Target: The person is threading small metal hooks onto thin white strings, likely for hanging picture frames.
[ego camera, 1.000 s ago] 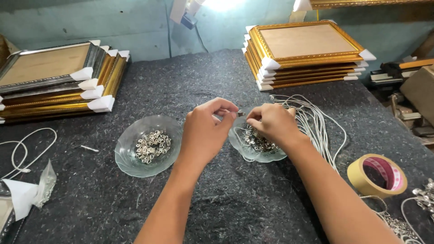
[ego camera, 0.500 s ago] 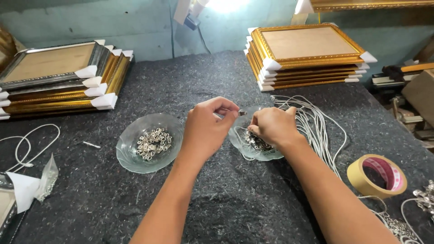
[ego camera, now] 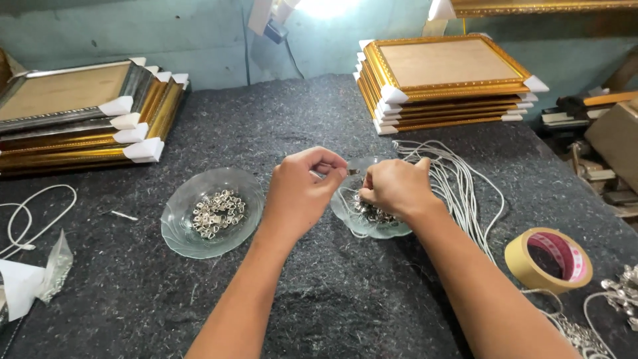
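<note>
Nearest to me, my two forearms run up from the bottom edge and converge over the dark felt table [ego camera: 319,292]. At my right, a roll of tan tape [ego camera: 549,259] lies flat, with a small heap of metal pieces [ego camera: 621,292] beyond it at the table edge.

My left hand [ego camera: 302,193] is closed in a pinch: thumb and forefinger meet on a small metal fitting [ego camera: 351,172], the other fingers curled under. My right hand [ego camera: 395,187] is curled knuckles-up just beside it, over the right glass dish [ego camera: 362,226]. Whether it grips a part or a cord I cannot tell; its fingertips are hidden.

Progress, as I judge it: the left glass dish [ego camera: 211,211] holds a fair pile of metal fittings, and more remain in the right dish under my hand. The bundle of white cords [ego camera: 458,193] lies loose to the right, so much work is left.

Farther off, stacks of gold picture frames [ego camera: 445,80] with white corner guards stand at both back corners.
</note>
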